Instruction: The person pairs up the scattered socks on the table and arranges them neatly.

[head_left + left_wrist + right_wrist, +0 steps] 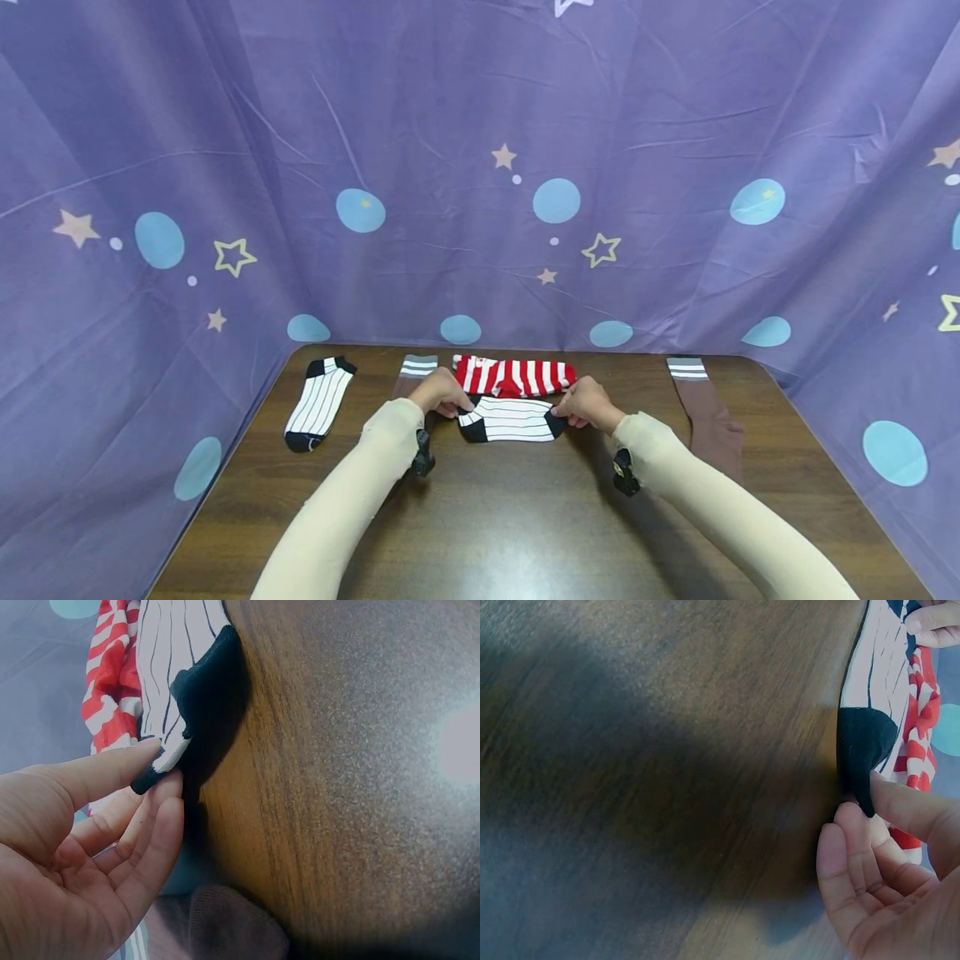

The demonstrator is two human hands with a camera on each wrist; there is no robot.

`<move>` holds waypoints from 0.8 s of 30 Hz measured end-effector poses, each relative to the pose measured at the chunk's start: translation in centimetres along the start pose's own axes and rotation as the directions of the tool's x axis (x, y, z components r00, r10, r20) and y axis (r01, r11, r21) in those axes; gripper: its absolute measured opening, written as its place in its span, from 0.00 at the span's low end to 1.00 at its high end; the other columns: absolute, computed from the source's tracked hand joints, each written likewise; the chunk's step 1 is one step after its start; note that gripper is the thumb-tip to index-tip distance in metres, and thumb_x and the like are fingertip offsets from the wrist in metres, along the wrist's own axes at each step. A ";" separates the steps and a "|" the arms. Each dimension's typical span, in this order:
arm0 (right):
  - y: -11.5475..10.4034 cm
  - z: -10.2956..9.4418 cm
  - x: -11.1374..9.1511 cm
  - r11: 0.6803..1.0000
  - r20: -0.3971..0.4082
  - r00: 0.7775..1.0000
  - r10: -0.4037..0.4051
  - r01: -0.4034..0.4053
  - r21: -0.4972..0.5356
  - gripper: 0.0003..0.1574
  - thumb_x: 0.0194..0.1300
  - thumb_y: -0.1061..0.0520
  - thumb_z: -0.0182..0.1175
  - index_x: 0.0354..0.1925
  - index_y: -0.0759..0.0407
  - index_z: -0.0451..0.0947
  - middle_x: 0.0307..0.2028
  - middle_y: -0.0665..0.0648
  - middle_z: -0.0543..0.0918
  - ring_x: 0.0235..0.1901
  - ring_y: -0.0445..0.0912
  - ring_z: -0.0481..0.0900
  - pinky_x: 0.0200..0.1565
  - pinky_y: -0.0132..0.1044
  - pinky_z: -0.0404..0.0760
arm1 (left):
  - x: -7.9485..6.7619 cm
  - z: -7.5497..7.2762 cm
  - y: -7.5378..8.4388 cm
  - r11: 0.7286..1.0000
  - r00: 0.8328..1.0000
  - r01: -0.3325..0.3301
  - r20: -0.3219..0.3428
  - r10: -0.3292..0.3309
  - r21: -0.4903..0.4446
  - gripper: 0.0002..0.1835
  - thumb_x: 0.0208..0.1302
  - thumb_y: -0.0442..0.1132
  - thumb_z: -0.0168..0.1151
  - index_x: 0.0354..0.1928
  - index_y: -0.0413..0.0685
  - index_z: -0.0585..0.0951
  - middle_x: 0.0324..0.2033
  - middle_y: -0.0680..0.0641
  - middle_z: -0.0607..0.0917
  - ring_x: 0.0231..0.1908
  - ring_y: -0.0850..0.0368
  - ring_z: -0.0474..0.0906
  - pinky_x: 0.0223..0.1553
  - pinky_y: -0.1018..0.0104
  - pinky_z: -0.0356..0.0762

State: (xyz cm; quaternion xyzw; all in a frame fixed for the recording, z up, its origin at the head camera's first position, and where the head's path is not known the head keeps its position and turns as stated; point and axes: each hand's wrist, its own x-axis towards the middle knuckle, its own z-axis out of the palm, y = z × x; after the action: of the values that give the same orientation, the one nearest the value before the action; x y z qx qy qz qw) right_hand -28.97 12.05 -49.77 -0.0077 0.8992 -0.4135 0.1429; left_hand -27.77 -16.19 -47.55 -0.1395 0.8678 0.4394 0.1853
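A white ankle sock (517,419) with thin black stripes and black heel and toe is held crosswise between both hands. My left hand (444,392) pinches its cuff end between thumb and fingers; the left wrist view shows the black-edged cuff (146,780) in that grip. At the other end my right hand (588,403) pinches the black toe (864,746). Just behind it lies a red-and-white striped sock (517,377), bunched along its near edge. A brown sock (417,369) with a grey-and-white striped cuff is partly hidden by the left hand and forearm.
Another white, black-striped ankle sock (321,404) lies at the table's left. A second brown sock (708,408) lies to the right, its lower part behind the right sleeve. The brown wooden table (525,517) meets a purple patterned curtain (480,208) at the back.
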 end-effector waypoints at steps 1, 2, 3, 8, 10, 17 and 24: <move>0.0 0.0 0.0 1.000 -0.002 1.000 -0.001 0.001 -0.004 0.12 0.53 0.62 0.77 0.26 0.68 0.83 0.17 0.55 0.81 0.16 0.43 0.78 0.22 0.36 0.86 | 0.0 0.0 0.0 1.000 1.000 -0.002 0.002 0.002 -0.001 0.16 0.53 0.27 0.76 0.25 0.42 0.74 0.15 0.50 0.76 0.15 0.62 0.74 0.24 0.71 0.84; 0.0 0.0 0.1 1.000 -0.004 1.000 0.003 -0.003 -0.005 0.13 0.53 0.62 0.77 0.26 0.68 0.83 0.18 0.55 0.81 0.16 0.43 0.78 0.22 0.36 0.85 | 0.1 0.0 0.0 1.000 1.000 -0.005 0.004 0.005 0.000 0.16 0.53 0.27 0.76 0.25 0.42 0.74 0.15 0.50 0.76 0.15 0.62 0.74 0.24 0.71 0.84; 0.1 0.1 0.0 1.000 -0.005 1.000 0.000 0.000 -0.010 0.13 0.53 0.62 0.78 0.26 0.68 0.83 0.17 0.55 0.81 0.16 0.43 0.78 0.22 0.36 0.85 | 0.1 0.0 -0.1 1.000 1.000 -0.007 0.004 0.007 0.001 0.15 0.53 0.27 0.76 0.25 0.41 0.74 0.15 0.50 0.76 0.15 0.61 0.74 0.23 0.71 0.84; 0.1 0.1 0.0 1.000 -0.012 1.000 -0.004 0.004 -0.017 0.13 0.52 0.62 0.78 0.25 0.68 0.83 0.17 0.55 0.80 0.16 0.43 0.78 0.20 0.35 0.84 | 0.3 0.1 -0.2 1.000 1.000 -0.018 -0.007 0.018 0.021 0.15 0.52 0.27 0.77 0.26 0.40 0.75 0.14 0.49 0.77 0.15 0.61 0.74 0.24 0.69 0.85; 0.1 0.2 -0.1 1.000 -0.014 1.000 -0.006 0.006 -0.017 0.13 0.52 0.61 0.78 0.25 0.68 0.83 0.17 0.55 0.81 0.16 0.43 0.78 0.20 0.35 0.84 | 0.4 0.2 -0.2 0.999 1.000 -0.019 -0.016 0.020 0.032 0.15 0.51 0.27 0.78 0.27 0.40 0.76 0.14 0.49 0.77 0.15 0.60 0.75 0.25 0.68 0.86; -0.1 0.2 0.0 1.000 -0.021 1.000 0.006 -0.006 -0.026 0.13 0.52 0.61 0.78 0.25 0.67 0.83 0.18 0.54 0.81 0.16 0.43 0.78 0.21 0.36 0.85 | 0.5 0.4 0.0 0.997 0.999 -0.019 -0.034 0.022 0.070 0.16 0.50 0.27 0.78 0.30 0.38 0.75 0.15 0.47 0.78 0.16 0.59 0.76 0.27 0.65 0.88; -0.2 0.3 -0.2 0.999 -0.026 1.000 0.013 -0.014 -0.041 0.13 0.52 0.61 0.78 0.24 0.66 0.83 0.18 0.55 0.82 0.17 0.44 0.79 0.22 0.36 0.85 | 0.5 0.5 0.1 0.989 0.998 -0.013 -0.058 0.022 0.145 0.16 0.50 0.30 0.79 0.31 0.37 0.77 0.16 0.47 0.78 0.17 0.58 0.77 0.27 0.65 0.88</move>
State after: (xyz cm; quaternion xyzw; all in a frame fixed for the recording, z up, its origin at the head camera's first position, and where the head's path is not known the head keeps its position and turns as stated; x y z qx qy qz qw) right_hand -28.72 11.71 -49.80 0.0007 0.9093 -0.3941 0.1337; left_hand -28.17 -15.76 -47.95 -0.1313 0.9038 0.3724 0.1651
